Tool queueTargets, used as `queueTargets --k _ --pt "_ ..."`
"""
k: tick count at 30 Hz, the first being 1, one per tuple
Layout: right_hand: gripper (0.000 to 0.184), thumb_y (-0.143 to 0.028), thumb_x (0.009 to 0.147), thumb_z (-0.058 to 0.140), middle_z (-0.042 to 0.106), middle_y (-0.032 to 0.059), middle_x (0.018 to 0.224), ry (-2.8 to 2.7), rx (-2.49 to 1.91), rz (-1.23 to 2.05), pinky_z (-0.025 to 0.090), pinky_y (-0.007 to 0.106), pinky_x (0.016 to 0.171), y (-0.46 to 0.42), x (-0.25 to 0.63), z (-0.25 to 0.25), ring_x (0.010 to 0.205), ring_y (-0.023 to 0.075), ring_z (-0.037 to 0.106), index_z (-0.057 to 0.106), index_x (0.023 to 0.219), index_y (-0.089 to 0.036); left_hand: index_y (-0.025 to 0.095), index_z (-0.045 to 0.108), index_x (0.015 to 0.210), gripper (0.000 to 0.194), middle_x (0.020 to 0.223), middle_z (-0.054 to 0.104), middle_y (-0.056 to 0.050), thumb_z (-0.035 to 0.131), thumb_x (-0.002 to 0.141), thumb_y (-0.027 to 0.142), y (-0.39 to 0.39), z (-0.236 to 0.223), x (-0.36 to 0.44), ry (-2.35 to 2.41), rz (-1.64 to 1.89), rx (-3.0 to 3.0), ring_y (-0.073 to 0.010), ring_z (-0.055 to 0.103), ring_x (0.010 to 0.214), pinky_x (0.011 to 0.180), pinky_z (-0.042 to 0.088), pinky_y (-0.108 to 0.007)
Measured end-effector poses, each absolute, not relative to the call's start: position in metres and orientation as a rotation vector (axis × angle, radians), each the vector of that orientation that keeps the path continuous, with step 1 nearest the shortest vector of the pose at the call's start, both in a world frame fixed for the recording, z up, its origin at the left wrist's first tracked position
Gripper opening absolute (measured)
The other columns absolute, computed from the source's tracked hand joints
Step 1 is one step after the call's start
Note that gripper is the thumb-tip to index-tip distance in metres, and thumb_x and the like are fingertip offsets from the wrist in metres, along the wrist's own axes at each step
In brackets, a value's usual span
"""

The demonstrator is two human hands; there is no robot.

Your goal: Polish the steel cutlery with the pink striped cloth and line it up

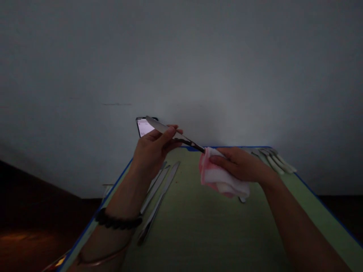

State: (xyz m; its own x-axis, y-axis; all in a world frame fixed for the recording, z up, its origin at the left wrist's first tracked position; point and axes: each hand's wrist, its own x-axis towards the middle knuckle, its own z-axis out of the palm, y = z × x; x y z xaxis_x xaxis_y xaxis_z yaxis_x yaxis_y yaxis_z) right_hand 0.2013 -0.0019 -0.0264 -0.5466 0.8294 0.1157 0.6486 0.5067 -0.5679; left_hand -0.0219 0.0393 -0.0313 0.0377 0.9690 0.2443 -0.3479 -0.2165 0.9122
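A metal table knife [192, 144] is held up above the far part of the table, its blade pointing up and left. My left hand [155, 146] pinches it near the base of the blade, between thumb and fingers. Around the handle end, my right hand [236, 163] grips a pink and white cloth [217, 175], which covers that end. Below the cloth a small metal tip [242, 199] pokes out; what it belongs to is hidden. Several more table knives [161, 194] lie side by side on the table near my left forearm, partly covered by it.
A lit phone [144, 126] leans on the wall [198, 68] behind the table. At the back right, several utensils with pale handles [276, 160] lie in a group. The green table [212, 230] has a blue edge and stands against the wall.
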Motion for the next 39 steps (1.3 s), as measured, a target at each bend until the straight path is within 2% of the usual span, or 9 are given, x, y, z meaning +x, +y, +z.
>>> queueTargets --k 8,15,22,25,27,30,32,37,39 --pt "0.035 -0.042 0.091 0.032 0.059 0.0021 0.07 -2.404 -1.299 0.561 0.032 0.025 0.056 -0.002 0.201 -0.025 0.06 0.0134 0.05 0.053 0.077 -0.018 0.018 0.064 0.075 0.005 0.082 0.068 0.002 0.062 0.077 0.022 0.045 -0.038 -0.019 0.762 1.602 0.874 -0.0054 0.062 0.067 0.065 0.052 -0.015" --pt "0.032 -0.036 0.091 0.034 0.059 0.0018 0.067 -2.373 -1.315 0.482 0.03 0.024 0.054 0.002 0.196 -0.034 0.057 0.0116 0.047 0.053 0.074 -0.017 0.014 0.065 0.086 0.016 0.089 0.068 -0.002 0.068 0.07 0.012 0.038 -0.052 0.006 0.65 1.468 0.903 -0.0119 0.063 0.083 0.079 0.052 -0.026" --pt "0.035 -0.041 0.089 0.039 0.058 0.0009 0.063 -2.269 -1.41 0.51 0.03 0.024 0.054 0.008 0.223 -0.037 0.056 0.0116 0.048 0.056 0.07 -0.017 0.019 0.064 0.082 0.008 0.079 0.065 0.002 0.063 0.077 0.014 0.044 -0.041 -0.011 0.575 1.655 0.734 -0.0098 0.061 0.072 0.076 0.051 -0.029" --pt "0.037 -0.047 0.084 0.046 0.054 -0.0012 0.057 -1.912 -1.383 0.7 0.031 0.023 0.05 0.017 0.236 -0.048 0.052 0.0105 0.045 0.056 0.067 -0.017 0.019 0.064 0.088 0.01 0.077 0.062 0.003 0.062 0.078 0.016 0.045 -0.038 -0.016 0.591 1.666 0.745 -0.0074 0.058 0.067 0.072 0.051 -0.025" --pt "0.036 -0.05 0.083 0.047 0.059 -0.0005 0.064 -1.534 -1.199 0.964 0.037 0.022 0.051 0.024 0.235 -0.055 0.054 0.0108 0.049 0.06 0.075 -0.017 0.017 0.063 0.09 0.013 0.077 0.061 0.003 0.062 0.078 0.02 0.043 -0.039 -0.013 0.65 1.581 0.836 -0.0058 0.057 0.064 0.066 0.05 -0.02" --pt "0.032 -0.046 0.085 0.046 0.066 0.0018 0.083 -0.955 -0.831 1.322 0.047 0.025 0.064 0.033 0.22 -0.06 0.07 0.0135 0.059 0.062 0.091 -0.02 0.014 0.06 0.09 0.016 0.074 0.06 0.001 0.062 0.079 0.025 0.033 -0.04 -0.001 0.734 1.444 0.98 -0.0083 0.058 0.062 0.058 0.05 -0.021" --pt "0.027 -0.042 0.087 0.043 0.067 0.0005 0.087 -0.708 -0.646 1.482 0.05 0.029 0.071 0.037 0.21 -0.062 0.078 0.0143 0.061 0.062 0.091 -0.023 0.017 0.055 0.093 0.017 0.07 0.061 0.001 0.055 0.083 0.03 0.026 -0.04 0.007 0.814 1.391 1.127 -0.0106 0.059 0.056 0.051 0.049 -0.023" --pt "0.028 -0.041 0.088 0.038 0.068 -0.0018 0.085 -0.422 -0.449 1.513 0.051 0.041 0.079 0.039 0.196 -0.068 0.084 0.0175 0.063 0.061 0.08 -0.027 0.019 0.052 0.09 0.019 0.053 0.048 0.006 0.04 0.089 0.035 0.016 -0.036 0.014 1.055 1.116 1.478 -0.0043 0.036 0.036 0.034 0.025 -0.014" --pt "0.025 -0.041 0.086 0.04 0.068 -0.0006 0.088 -0.411 -0.438 1.511 0.051 0.044 0.081 0.037 0.191 -0.072 0.089 0.019 0.062 0.06 0.08 -0.027 0.016 0.055 0.085 0.019 0.057 0.05 0.004 0.042 0.087 0.029 0.014 -0.037 0.014 1.037 0.956 1.49 -0.0035 0.035 0.039 0.036 0.026 -0.014"
